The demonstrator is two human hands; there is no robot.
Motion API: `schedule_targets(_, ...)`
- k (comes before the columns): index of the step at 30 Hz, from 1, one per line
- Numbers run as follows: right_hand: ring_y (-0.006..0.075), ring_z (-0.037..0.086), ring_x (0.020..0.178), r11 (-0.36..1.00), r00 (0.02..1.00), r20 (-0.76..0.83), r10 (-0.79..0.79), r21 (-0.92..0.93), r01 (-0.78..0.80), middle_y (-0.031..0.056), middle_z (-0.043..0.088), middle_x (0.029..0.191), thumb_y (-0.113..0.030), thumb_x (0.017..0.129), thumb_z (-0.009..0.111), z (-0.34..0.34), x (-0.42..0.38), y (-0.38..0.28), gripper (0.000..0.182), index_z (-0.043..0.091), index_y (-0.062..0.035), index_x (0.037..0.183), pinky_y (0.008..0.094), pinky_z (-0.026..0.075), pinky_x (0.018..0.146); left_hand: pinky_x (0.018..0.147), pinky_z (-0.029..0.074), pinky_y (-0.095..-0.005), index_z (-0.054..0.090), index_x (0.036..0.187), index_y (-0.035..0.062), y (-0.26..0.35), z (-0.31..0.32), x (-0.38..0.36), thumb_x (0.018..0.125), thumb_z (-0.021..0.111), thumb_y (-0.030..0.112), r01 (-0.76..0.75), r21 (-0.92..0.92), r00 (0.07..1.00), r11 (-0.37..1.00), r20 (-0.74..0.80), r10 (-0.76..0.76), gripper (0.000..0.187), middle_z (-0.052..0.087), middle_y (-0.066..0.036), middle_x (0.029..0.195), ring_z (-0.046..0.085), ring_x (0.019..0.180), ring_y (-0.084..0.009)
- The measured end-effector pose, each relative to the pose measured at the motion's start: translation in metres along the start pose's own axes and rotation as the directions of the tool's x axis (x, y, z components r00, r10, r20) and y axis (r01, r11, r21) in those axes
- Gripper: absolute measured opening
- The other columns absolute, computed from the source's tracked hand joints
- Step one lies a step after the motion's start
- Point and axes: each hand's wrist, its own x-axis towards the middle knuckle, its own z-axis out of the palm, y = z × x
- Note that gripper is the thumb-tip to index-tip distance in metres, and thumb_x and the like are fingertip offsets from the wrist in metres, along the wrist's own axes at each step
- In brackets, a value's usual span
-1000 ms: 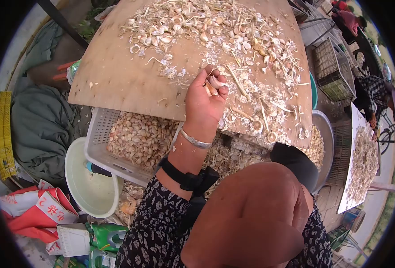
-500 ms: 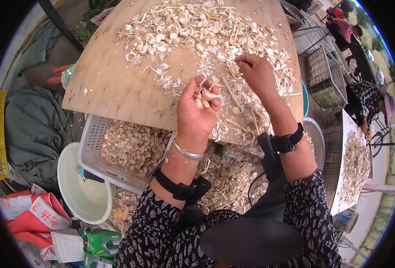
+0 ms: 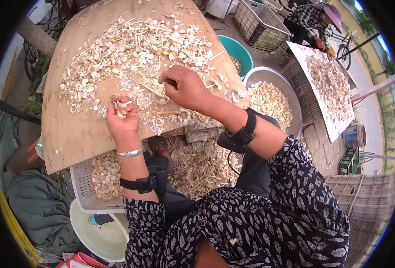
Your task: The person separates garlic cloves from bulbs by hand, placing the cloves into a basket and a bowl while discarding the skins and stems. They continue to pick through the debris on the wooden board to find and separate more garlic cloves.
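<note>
A few pale garlic cloves [image 3: 122, 107] are gripped in the left hand [image 3: 124, 123] over the round plywood board [image 3: 74, 134]; the right hand [image 3: 184, 87] is closed (contents unseen). Much garlic there looks unsorted, though the white slotted crate [image 3: 83, 190] below is partly filled.

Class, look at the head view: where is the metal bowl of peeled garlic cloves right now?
The metal bowl sits right of the wooden board, beside the teal basin, just beyond the person's right forearm.

Bright, even daylight; soft shadows; strong fisheye distortion with black vignetted corners.
</note>
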Motion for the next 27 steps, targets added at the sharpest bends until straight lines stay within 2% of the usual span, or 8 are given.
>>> schedule_targets(6, 0.0073, 0.056, 0.072, 0.989, 0.838, -0.535, 0.108, -0.027, -0.144, 0.0006, 0.058, 0.080, -0.002, 0.084, 0.059, -0.179, -0.074, -0.004, 0.010, 0.062, -0.0012, 0.094, 0.0207, 0.047, 0.065, 0.050, 0.041, -0.0269, 0.056, 0.097, 0.0052, 0.009, -0.006, 0.005, 0.099, 0.033, 0.031, 0.012, -0.061, 0.997, 0.998, 0.075, -0.007, 0.035, 0.059, -0.009, 0.084, 0.060, 0.079, -0.0188)
schedule_targets(8, 0.0060, 0.056, 0.071, 0.981, 0.760, -0.621, 0.190, 0.095, -0.167, 0.0016, 0.062, 0.085, -0.006, 0.087, 0.060, -0.234, -0.084, 0.000, 0.016, 0.062, 0.0008, 0.102, 0.0196, 0.046, 0.065, 0.049, 0.040, -0.0268, 0.057, 0.096, 0.0056, 0.000, 0.001, 0.005, 0.099, 0.033, 0.031, 0.032, -0.082, 0.999, 0.996, 0.041, -0.029, 0.035, 0.059, -0.008, 0.083, 0.059, 0.077, -0.0184)
schedule_targets(13, 0.0088, 0.061, 0.076, 1.000, 0.685, -0.728, -0.006, -0.015, -0.006, 0.0060, 0.067, 0.093, -0.012, 0.088, 0.060, -0.294, -0.047, 0.047, 0.026, 0.062, 0.0008, 0.110, 0.0209, 0.048, 0.071, 0.046, 0.036, -0.0258, 0.053, 0.087, 0.0079, 0.004, 0.000, 0.005, 0.097, 0.036, 0.031, -0.028, -0.108, 0.993, 0.994, 0.111, 0.040, 0.031, 0.054, -0.007, 0.073, 0.054, 0.067, -0.0166)
schedule_targets(15, 0.0174, 0.065, 0.086, 0.736, 0.836, -0.537, 0.113, -0.519, -0.433, 0.0101, 0.067, 0.103, -0.017, 0.085, 0.062, -0.297, -0.029, 0.095, 0.036, 0.059, -0.0029, 0.118, 0.0267, 0.049, 0.080, 0.046, 0.036, -0.0257, 0.052, 0.085, 0.0084, -0.001, 0.003, 0.000, 0.097, 0.037, 0.030, -0.054, -0.119, 0.995, 0.991, 0.074, 0.063, 0.029, 0.053, -0.007, 0.072, 0.053, 0.066, -0.0164)
schedule_targets(17, 0.0246, 0.062, 0.101, 0.671, 0.878, -0.323, 0.352, -0.567, -0.478, 0.0125, 0.063, 0.114, -0.021, 0.082, 0.063, -0.262, -0.023, 0.133, 0.043, 0.057, -0.0079, 0.122, 0.0325, 0.046, 0.090, 0.046, 0.036, -0.0255, 0.050, 0.084, 0.0089, 0.005, 0.008, 0.000, 0.097, 0.038, 0.029, -0.070, -0.135, 0.995, 0.988, 0.057, 0.079, 0.027, 0.052, -0.006, 0.071, 0.052, 0.065, -0.0162)
schedule_targets(21, 0.0345, 0.052, 0.114, 0.888, 0.989, 0.119, 0.090, -0.460, -0.026, 0.0184, 0.057, 0.120, -0.030, 0.080, 0.066, -0.107, -0.026, 0.078, 0.049, 0.056, -0.0103, 0.124, 0.0391, 0.040, 0.098, 0.046, 0.036, -0.0252, 0.050, 0.086, 0.0096, 0.013, 0.005, 0.004, 0.096, 0.041, 0.025, -0.171, -0.060, 0.985, 0.983, 0.021, 0.173, 0.020, 0.053, -0.006, 0.072, 0.054, 0.067, -0.0176)
schedule_targets(23, 0.0435, 0.034, 0.127, 0.848, 0.951, 0.233, 0.205, -0.527, -0.054, 0.0227, 0.039, 0.138, -0.038, 0.075, 0.069, -0.044, -0.048, 0.074, 0.066, 0.047, -0.0164, 0.133, 0.0483, 0.031, 0.104, 0.046, 0.036, -0.0253, 0.050, 0.086, 0.0098, 0.015, 0.006, -0.003, 0.095, 0.042, 0.023, -0.184, -0.077, 0.982, 0.980, 0.031, 0.187, 0.018, 0.053, -0.007, 0.072, 0.054, 0.068, -0.0180)
schedule_targets(27, 0.0377, 0.035, 0.128, 0.798, 0.927, 0.347, 0.140, -0.593, 0.102, 0.0188, 0.039, 0.138, -0.037, 0.075, 0.070, -0.009, -0.089, 0.038, 0.061, 0.051, -0.0176, 0.129, 0.0484, 0.031, 0.103, 0.050, 0.038, -0.0268, 0.050, 0.086, 0.0100, 0.016, 0.002, -0.002, 0.095, 0.042, 0.023, -0.193, -0.053, 0.981, 0.980, -0.042, 0.191, 0.018, 0.054, -0.007, 0.077, 0.055, 0.070, -0.0178)
